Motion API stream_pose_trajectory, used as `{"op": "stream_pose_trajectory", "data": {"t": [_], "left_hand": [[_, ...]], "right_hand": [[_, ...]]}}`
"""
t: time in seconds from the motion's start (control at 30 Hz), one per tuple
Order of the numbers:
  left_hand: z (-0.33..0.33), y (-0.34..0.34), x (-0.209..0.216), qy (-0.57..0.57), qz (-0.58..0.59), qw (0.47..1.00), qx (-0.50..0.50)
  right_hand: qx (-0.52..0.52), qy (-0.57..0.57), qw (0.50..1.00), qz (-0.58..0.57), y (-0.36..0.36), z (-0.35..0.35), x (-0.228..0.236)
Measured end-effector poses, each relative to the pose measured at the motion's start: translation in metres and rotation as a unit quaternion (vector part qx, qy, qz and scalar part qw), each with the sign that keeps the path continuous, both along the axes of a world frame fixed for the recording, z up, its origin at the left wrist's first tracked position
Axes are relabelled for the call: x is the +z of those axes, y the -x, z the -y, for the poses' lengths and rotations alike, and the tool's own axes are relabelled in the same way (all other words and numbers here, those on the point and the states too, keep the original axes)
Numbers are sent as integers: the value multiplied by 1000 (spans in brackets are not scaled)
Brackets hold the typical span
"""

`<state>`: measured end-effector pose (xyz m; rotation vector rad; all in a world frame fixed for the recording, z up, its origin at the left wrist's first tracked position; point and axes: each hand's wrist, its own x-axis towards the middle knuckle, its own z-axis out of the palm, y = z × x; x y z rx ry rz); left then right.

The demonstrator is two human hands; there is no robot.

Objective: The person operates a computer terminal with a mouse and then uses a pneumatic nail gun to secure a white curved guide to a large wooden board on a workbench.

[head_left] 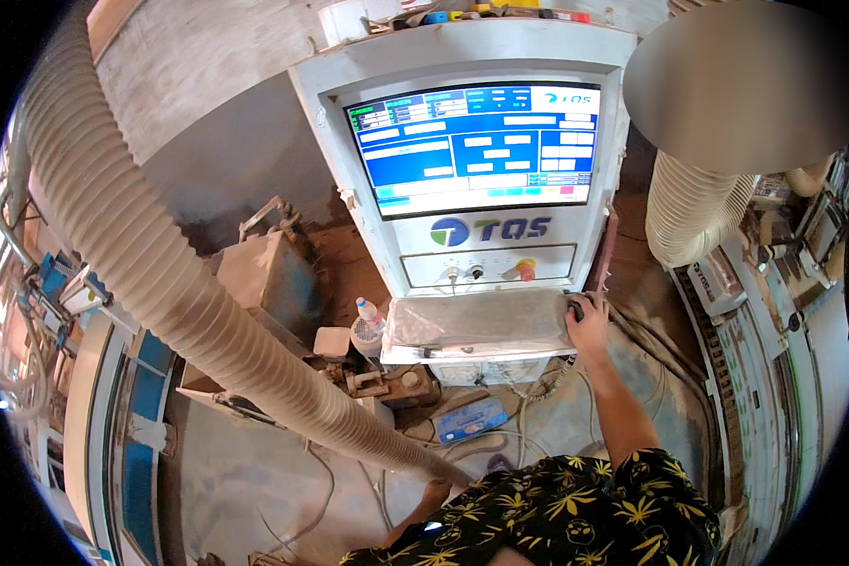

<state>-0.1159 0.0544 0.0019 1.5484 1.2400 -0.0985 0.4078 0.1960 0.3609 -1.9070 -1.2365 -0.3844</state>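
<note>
My right hand rests over a black computer mouse at the right end of a pull-out shelf, its fingers curled round it. Beside it on the shelf lies a long flat panel under a cloudy, dusty plastic cover, possibly a keyboard. Above stands a white machine control cabinet with a lit blue-and-white screen. Below the screen sit a red emergency stop button and small knobs. Low down, my left hand appears dark beside the lower end of a ribbed hose; its fingers cannot be made out.
The thick ribbed hose slants across the left side. Another hose hangs at the right. A blue box and loose cables lie on the floor. A bottle stands left of the shelf. Machine rails run along the right.
</note>
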Motion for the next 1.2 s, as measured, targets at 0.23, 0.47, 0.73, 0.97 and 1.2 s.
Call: {"op": "stream_pose_trajectory", "data": {"t": [0.23, 0.47, 0.73, 0.97, 1.2], "left_hand": [[-14, -3, 15, 13, -32, 999, -38], [-20, -3, 16, 13, -54, 995, -85], [-25, -1, 19, 9, -65, 991, -118], [-27, 2, 21, 2, -76, 988, -133], [-26, 1, 22, -10, -83, 985, -153]], "right_hand": [[-26, -20, 999, 5, 2, -7, 1], [-25, -15, 1000, -10, 2, -3, 1], [-24, -15, 999, -17, 3, -2, 2], [-26, 11, 999, -36, 6, -1, 3], [-36, -9, 999, -6, 2, -3, -2]]}}
